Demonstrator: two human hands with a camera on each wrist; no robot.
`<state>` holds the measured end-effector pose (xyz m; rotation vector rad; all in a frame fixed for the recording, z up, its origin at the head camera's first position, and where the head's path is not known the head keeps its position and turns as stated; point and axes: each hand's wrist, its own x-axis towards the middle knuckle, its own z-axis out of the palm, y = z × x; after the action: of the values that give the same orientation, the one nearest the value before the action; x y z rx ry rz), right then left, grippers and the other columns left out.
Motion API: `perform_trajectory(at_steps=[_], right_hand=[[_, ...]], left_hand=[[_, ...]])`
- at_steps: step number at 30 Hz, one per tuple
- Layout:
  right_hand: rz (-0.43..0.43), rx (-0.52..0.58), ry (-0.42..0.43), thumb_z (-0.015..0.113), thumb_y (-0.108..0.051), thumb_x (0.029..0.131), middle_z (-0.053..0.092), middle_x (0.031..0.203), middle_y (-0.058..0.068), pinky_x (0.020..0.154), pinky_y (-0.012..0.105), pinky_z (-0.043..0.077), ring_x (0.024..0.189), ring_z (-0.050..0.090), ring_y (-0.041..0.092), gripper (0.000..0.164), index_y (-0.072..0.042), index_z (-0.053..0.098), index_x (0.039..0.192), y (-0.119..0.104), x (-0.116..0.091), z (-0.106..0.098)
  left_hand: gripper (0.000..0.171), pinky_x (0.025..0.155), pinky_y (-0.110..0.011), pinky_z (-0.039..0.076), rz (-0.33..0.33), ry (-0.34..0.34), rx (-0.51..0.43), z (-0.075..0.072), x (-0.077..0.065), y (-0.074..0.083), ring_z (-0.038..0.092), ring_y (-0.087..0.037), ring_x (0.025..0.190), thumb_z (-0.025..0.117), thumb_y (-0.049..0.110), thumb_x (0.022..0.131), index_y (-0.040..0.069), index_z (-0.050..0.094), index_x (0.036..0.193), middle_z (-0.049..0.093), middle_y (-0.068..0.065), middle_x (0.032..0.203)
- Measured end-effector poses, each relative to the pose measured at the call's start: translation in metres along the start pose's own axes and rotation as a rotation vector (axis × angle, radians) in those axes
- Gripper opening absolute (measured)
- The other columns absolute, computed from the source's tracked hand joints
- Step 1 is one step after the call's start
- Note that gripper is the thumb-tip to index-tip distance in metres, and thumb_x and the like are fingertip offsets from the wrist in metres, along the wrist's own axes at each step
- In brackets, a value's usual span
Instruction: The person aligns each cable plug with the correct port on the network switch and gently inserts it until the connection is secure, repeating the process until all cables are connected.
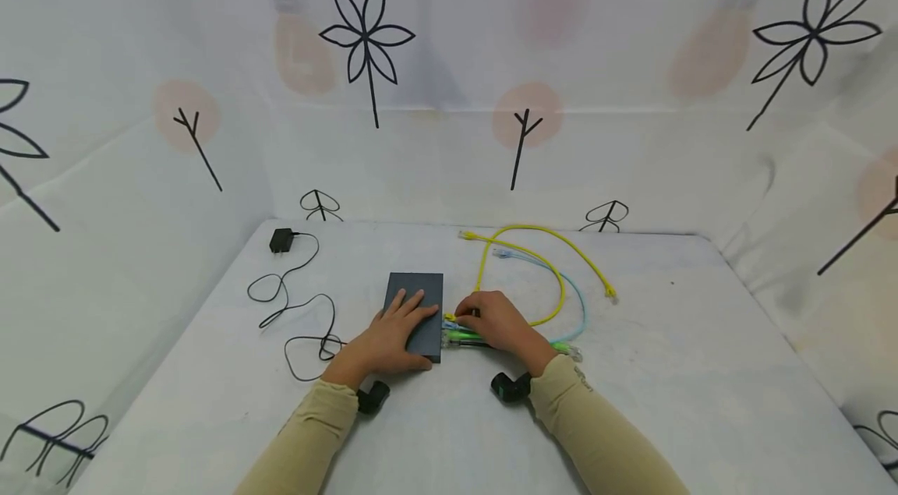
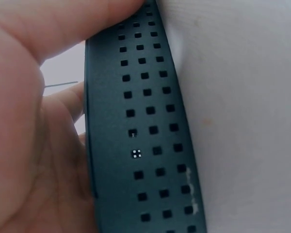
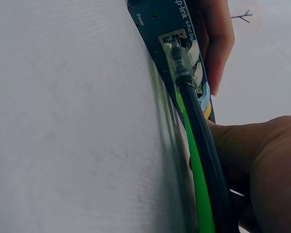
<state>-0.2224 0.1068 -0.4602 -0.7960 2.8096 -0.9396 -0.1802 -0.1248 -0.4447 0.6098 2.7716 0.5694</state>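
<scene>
A dark network switch (image 1: 415, 282) lies flat on the white table, its row of ports facing right. My left hand (image 1: 396, 331) rests on its top with fingers spread, and the thumb lies along the near vented side (image 2: 148, 116). At the port side, my right hand (image 1: 500, 319) has curled fingers and pinches a yellow network cable by its plug (image 1: 450, 316). Nearer ports have a black cable (image 3: 199, 126) with a clear plug, a green cable (image 3: 200, 179) and a light blue plug (image 3: 204, 97) beside them. My right hand partly hides these cables.
Yellow cable loops (image 1: 547, 228) and a light blue cable (image 1: 578, 296) spread over the table behind my right hand. A green cable end (image 1: 568, 351) lies by the right wrist. At left, a black power adapter (image 1: 281, 240) trails a thin, tangled cord (image 1: 284, 312).
</scene>
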Motion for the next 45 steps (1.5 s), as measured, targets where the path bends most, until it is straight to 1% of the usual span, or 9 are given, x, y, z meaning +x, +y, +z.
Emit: perform_trajectory(at_steps=[6,10,13,20,24,29,35,42,45], right_hand=[[-0.002,0.015,-0.042,0.066,-0.022,0.093,0.070,0.096,-0.005,0.074,0.029,0.050,0.083,0.062,0.007,0.011,-0.020,0.073,0.101,0.000,-0.003,-0.004],[-0.022,0.020,-0.051,0.065,-0.023,0.093,0.070,0.095,-0.006,0.075,0.029,0.051,0.084,0.063,0.007,0.012,-0.021,0.073,0.102,0.003,-0.004,-0.004],[-0.016,0.020,-0.056,0.066,-0.025,0.093,0.070,0.093,-0.008,0.076,0.029,0.051,0.084,0.062,0.006,0.010,-0.022,0.073,0.099,0.005,-0.005,-0.006],[0.028,0.057,-0.083,0.068,-0.027,0.091,0.068,0.084,-0.013,0.074,0.030,0.050,0.078,0.059,0.005,0.006,-0.027,0.073,0.089,0.012,-0.007,-0.014],[0.031,0.060,-0.078,0.068,-0.026,0.091,0.068,0.085,-0.013,0.075,0.030,0.049,0.078,0.058,0.006,0.007,-0.027,0.073,0.086,0.015,-0.007,-0.019],[0.073,0.065,-0.064,0.068,-0.025,0.091,0.069,0.085,-0.011,0.075,0.030,0.049,0.077,0.058,0.007,0.008,-0.025,0.073,0.085,0.019,-0.008,-0.022],[0.125,0.037,-0.055,0.068,-0.027,0.091,0.068,0.084,-0.012,0.075,0.031,0.048,0.077,0.056,0.008,0.008,-0.026,0.073,0.084,0.024,-0.007,-0.027],[0.140,0.037,-0.052,0.066,-0.028,0.092,0.070,0.089,-0.010,0.078,0.032,0.049,0.081,0.058,0.008,0.009,-0.025,0.074,0.089,0.030,-0.009,-0.035],[0.163,0.051,-0.049,0.066,-0.029,0.092,0.070,0.090,-0.009,0.078,0.032,0.049,0.081,0.058,0.009,0.009,-0.024,0.074,0.091,0.033,-0.010,-0.040]], left_hand=[[0.086,0.111,-0.067,0.022,0.014,-0.011,-0.006,0.000,-0.002,0.001,-0.001,-0.032,0.152,0.075,0.049,0.080,0.032,0.031,0.152,0.012,0.000,0.164],[0.086,0.111,-0.067,0.022,0.016,-0.015,-0.003,0.001,-0.002,0.000,-0.001,-0.033,0.152,0.075,0.049,0.080,0.032,0.031,0.152,0.011,0.000,0.165],[0.086,0.112,-0.067,0.021,0.017,-0.017,-0.003,0.001,-0.002,0.000,-0.002,-0.033,0.152,0.074,0.049,0.080,0.031,0.031,0.153,0.011,0.000,0.165],[0.086,0.112,-0.067,0.021,0.026,-0.015,-0.017,0.000,-0.004,0.000,-0.001,-0.034,0.152,0.075,0.048,0.080,0.030,0.031,0.152,0.011,-0.001,0.165],[0.086,0.111,-0.067,0.021,0.027,-0.015,-0.012,0.001,-0.003,-0.001,-0.001,-0.033,0.152,0.074,0.048,0.080,0.031,0.031,0.153,0.011,0.000,0.165],[0.086,0.112,-0.067,0.021,0.023,-0.013,-0.016,0.001,-0.002,-0.001,-0.002,-0.031,0.152,0.075,0.048,0.080,0.032,0.031,0.152,0.011,0.002,0.165],[0.087,0.112,-0.067,0.021,0.016,-0.011,-0.012,0.001,-0.002,0.000,-0.002,-0.031,0.152,0.075,0.047,0.079,0.032,0.031,0.152,0.011,0.001,0.165],[0.086,0.112,-0.067,0.020,0.017,-0.004,-0.007,0.001,-0.003,0.000,-0.001,-0.031,0.152,0.075,0.047,0.079,0.032,0.032,0.152,0.012,0.000,0.165],[0.086,0.112,-0.067,0.020,0.021,0.000,-0.006,0.001,-0.003,0.000,-0.001,-0.032,0.152,0.075,0.047,0.079,0.031,0.032,0.152,0.012,0.000,0.164]])
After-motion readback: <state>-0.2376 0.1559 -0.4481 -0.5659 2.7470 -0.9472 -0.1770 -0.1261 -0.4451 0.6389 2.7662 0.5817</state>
